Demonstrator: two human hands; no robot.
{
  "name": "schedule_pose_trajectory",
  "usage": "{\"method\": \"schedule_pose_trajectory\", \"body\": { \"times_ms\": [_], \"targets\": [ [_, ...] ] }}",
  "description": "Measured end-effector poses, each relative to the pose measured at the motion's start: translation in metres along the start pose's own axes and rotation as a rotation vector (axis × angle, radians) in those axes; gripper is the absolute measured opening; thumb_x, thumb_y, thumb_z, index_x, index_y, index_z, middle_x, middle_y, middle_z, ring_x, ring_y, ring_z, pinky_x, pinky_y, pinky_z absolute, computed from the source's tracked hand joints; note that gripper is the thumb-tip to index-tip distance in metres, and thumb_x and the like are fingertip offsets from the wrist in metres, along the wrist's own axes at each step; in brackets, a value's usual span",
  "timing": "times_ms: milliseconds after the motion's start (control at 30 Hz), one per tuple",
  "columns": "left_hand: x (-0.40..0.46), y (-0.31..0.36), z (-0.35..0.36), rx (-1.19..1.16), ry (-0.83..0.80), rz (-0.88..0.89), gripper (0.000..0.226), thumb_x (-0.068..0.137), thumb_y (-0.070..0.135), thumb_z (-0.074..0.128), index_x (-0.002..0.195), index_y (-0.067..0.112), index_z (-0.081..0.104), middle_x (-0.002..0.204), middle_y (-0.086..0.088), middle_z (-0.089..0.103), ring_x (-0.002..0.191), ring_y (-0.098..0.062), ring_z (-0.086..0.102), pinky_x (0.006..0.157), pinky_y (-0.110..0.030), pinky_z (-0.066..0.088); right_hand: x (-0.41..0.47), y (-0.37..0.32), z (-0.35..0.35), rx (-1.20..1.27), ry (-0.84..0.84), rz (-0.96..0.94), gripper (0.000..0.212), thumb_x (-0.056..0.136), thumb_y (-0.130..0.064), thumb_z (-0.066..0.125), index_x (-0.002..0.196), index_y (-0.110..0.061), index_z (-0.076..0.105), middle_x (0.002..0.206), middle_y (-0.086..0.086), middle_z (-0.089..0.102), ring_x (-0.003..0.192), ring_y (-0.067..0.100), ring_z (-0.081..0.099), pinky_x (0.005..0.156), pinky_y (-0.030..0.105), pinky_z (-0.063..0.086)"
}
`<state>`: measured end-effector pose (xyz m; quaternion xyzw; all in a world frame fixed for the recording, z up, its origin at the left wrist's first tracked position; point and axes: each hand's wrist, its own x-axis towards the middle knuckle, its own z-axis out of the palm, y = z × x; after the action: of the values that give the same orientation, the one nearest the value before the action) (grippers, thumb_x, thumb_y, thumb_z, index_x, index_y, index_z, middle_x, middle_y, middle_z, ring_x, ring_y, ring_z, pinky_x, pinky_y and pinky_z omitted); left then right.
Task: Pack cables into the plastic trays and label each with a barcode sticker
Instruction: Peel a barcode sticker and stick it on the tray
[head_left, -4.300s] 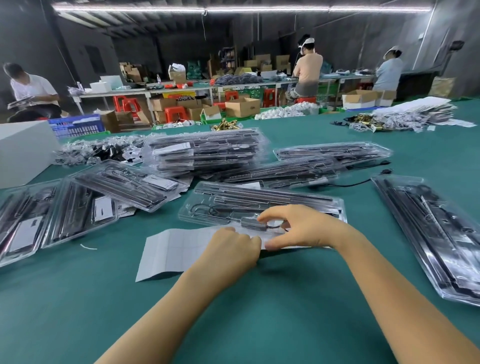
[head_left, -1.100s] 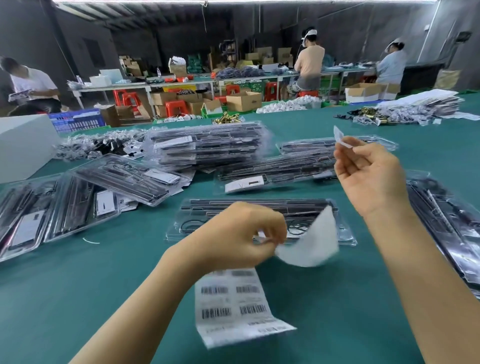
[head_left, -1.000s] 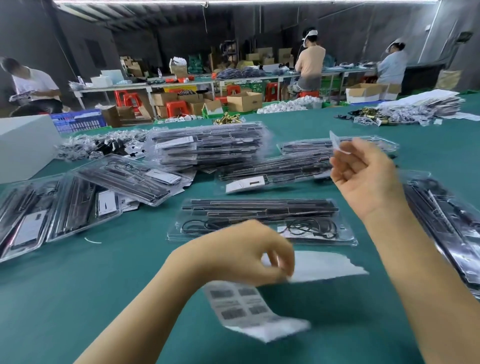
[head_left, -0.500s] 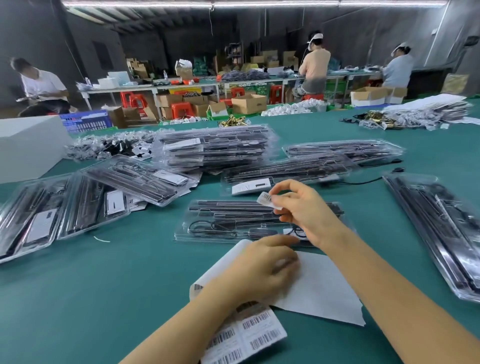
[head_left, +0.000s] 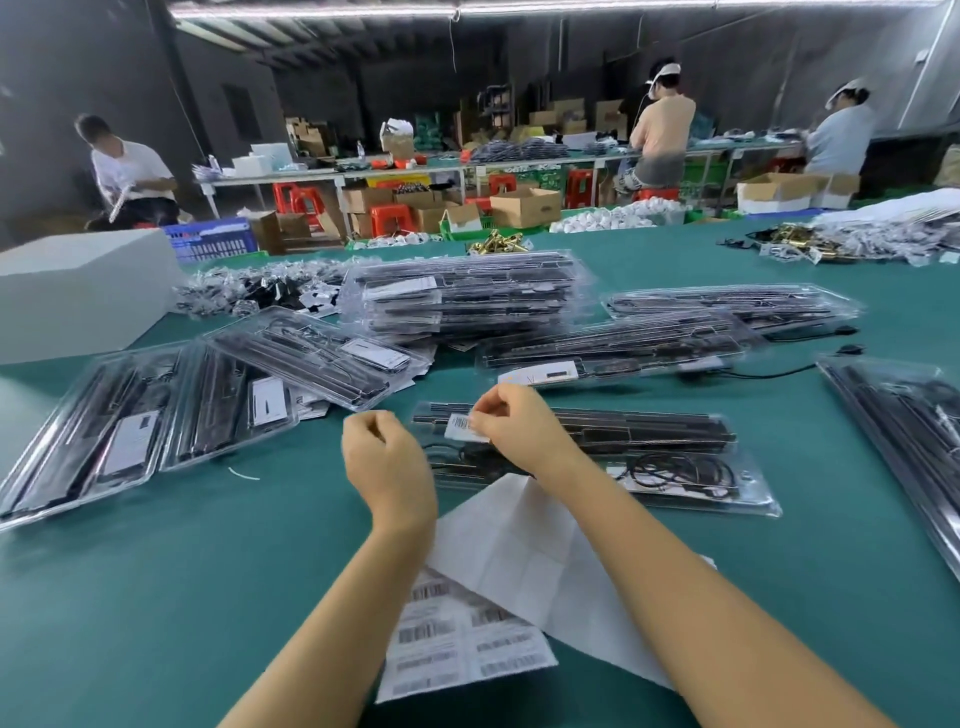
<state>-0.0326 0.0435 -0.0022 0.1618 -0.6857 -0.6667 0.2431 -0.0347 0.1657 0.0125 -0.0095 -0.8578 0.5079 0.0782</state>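
Packing workshop, benches (head_left: 467, 169), cartons (head_left: 524, 207), workers (head_left: 662, 130)

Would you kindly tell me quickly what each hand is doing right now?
Left hand: fingers curled, holding nothing visible.
Right hand: pinching a barcode sticker over the near plastic tray.
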Motion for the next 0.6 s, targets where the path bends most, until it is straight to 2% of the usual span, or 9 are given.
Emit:
{"method": "schedule_pose_trajectory", "body": {
  "times_ms": [100, 233, 333, 500, 600],
  "targets": [
    [0.026, -0.015, -0.014, 0.345, -0.008, 0.161, 0.015, 0.097, 0.019, 0.047, 0.092, 0.013, 0.06, 0.099, -0.005, 0.057, 0.09, -0.023, 0.044, 0.074, -0.027, 0.027, -0.001, 0.009, 0.007, -0.12, -0.023, -0.036, 0.003, 0.091, -0.017, 0.058, 0.089, -0.018, 0.06, 0.077, -0.01, 0.057, 0.077, 0.011, 0.053, 0.066, 0.022, 0.041],
    [0.032, -0.022, -0.012, 0.568, -0.174, 0.096, 0.017, 0.089, 0.042, 0.055, 0.086, 0.028, 0.064, 0.103, 0.0, 0.063, 0.104, -0.027, 0.044, 0.087, -0.036, 0.036, 0.002, 0.012, 0.01, -0.129, -0.021, -0.039, 0.003, 0.091, -0.019, 0.059, 0.089, -0.019, 0.061, 0.075, -0.012, 0.057, 0.077, 0.011, 0.054, 0.069, 0.024, 0.043],
    [0.03, -0.023, -0.008, 0.766, -0.258, 0.145, 0.025, 0.085, 0.056, 0.056, 0.083, 0.032, 0.063, 0.104, 0.0, 0.061, 0.11, -0.03, 0.044, 0.089, -0.039, 0.035, 0.002, 0.012, 0.013, -0.168, -0.024, -0.056, 0.004, 0.09, -0.022, 0.061, 0.091, -0.019, 0.063, 0.079, -0.009, 0.061, 0.08, 0.012, 0.058, 0.077, 0.031, 0.05],
    [0.03, -0.024, -0.008, 0.809, -0.297, 0.153, 0.031, 0.081, 0.061, 0.058, 0.089, 0.032, 0.062, 0.111, 0.001, 0.056, 0.115, -0.029, 0.04, 0.091, -0.04, 0.032, 0.002, 0.013, 0.017, -0.264, -0.017, -0.065, 0.004, 0.091, -0.028, 0.059, 0.088, -0.024, 0.059, 0.079, -0.011, 0.059, 0.081, 0.014, 0.058, 0.07, 0.029, 0.046],
    [0.029, -0.024, -0.007, 0.839, -0.306, 0.168, 0.032, 0.081, 0.062, 0.059, 0.092, 0.032, 0.059, 0.114, 0.001, 0.054, 0.116, -0.028, 0.04, 0.092, -0.04, 0.03, 0.0, 0.013, 0.02, -0.348, 0.015, -0.087, 0.009, 0.092, -0.029, 0.056, 0.095, -0.022, 0.061, 0.089, -0.005, 0.064, 0.089, 0.018, 0.057, 0.069, 0.029, 0.041]
  ]
}}
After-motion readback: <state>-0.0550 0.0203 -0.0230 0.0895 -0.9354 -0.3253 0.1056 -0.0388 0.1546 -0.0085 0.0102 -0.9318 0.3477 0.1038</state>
